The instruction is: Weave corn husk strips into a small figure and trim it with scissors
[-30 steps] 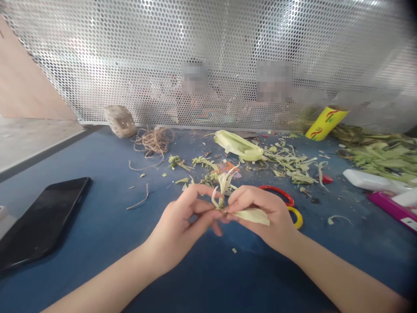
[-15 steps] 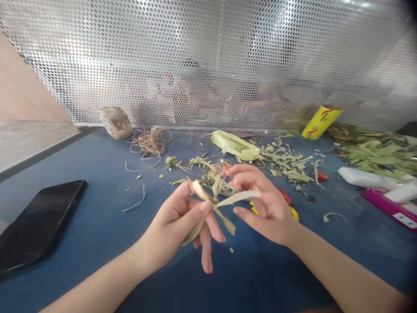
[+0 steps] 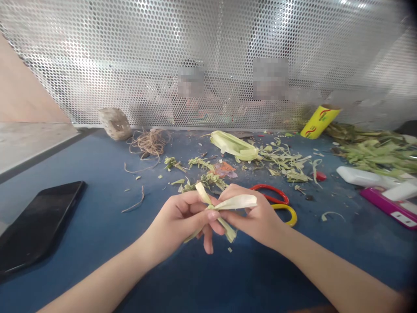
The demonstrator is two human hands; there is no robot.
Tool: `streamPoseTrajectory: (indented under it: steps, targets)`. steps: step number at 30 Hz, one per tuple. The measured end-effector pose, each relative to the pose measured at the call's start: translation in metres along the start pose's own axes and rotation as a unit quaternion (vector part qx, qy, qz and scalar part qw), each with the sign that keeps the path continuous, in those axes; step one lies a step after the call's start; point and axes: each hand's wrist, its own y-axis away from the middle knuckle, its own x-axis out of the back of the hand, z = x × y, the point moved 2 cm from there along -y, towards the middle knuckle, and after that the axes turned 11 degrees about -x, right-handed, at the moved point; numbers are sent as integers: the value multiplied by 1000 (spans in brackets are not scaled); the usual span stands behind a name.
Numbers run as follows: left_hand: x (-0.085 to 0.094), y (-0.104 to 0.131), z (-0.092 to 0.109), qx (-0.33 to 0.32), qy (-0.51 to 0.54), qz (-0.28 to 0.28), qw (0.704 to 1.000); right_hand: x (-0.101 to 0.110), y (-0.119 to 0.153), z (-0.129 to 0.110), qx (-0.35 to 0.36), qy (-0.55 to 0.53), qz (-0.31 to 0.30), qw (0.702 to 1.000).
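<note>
Pale green leaf strips (image 3: 236, 202) cross each other at the middle front, with ends pointing several ways. My left hand (image 3: 185, 219) pinches them at the crossing between thumb and index finger, its lower fingers extended beneath. From the right, my right hand (image 3: 252, 215) meets the left, its thumb and fingers closed on the strips near the crossing. Its fingertips are partly hidden behind the strips. Scissors with a red handle loop (image 3: 272, 188) and a yellow handle loop (image 3: 289, 210) lie just beyond my right hand. Small braided leaf pieces (image 3: 202, 163) lie behind the hands.
A black phone (image 3: 42, 217) lies left. Tangled twine (image 3: 150, 143) and a rough pale block (image 3: 114, 124) stand farther back. A husk bundle (image 3: 234, 145), leaf scraps (image 3: 293, 163), a yellow tube (image 3: 320, 121), a leaf pile (image 3: 378, 152) and a purple-and-white object (image 3: 387, 206) are beyond and right.
My right hand has moved left and closed on the strips beside my left hand. More of the scissors' handles now shows. The upper strip ends have shifted slightly.
</note>
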Motion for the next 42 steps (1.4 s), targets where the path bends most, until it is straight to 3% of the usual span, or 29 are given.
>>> streamPoseTrajectory:
  steps: [4,8,12,18,25,28,31,33,39,42]
  targets:
    - [1,1,0,-17,33,-12,999,-4,-2,1,-114,-79,-67,988]
    - [1,1,-1,-20,53,-22,998,-7,-3,3,-212,-190,-132,950]
    - [-3,-1,-2,30,68,-26,997,-6,-2,3,-195,-161,-162,954]
    - [-4,-1,-2,41,126,-20,991,-1,-2,9,-160,-112,-119,973]
    - [-4,0,-1,-8,140,-20,990,-7,-5,13,-175,-103,-156,967]
    - [-4,-2,0,-6,164,7,986,-2,-5,7,-75,1,-52,996]
    - [-4,-3,1,-3,176,27,984,7,-2,-2,84,131,87,984]
    - [-3,-2,0,1,180,28,983,10,1,-6,142,177,113,967]
    - [0,-1,-2,17,178,63,982,18,6,-11,212,206,163,941]
    - [-1,-1,-2,18,174,96,980,12,11,-16,292,293,147,899]
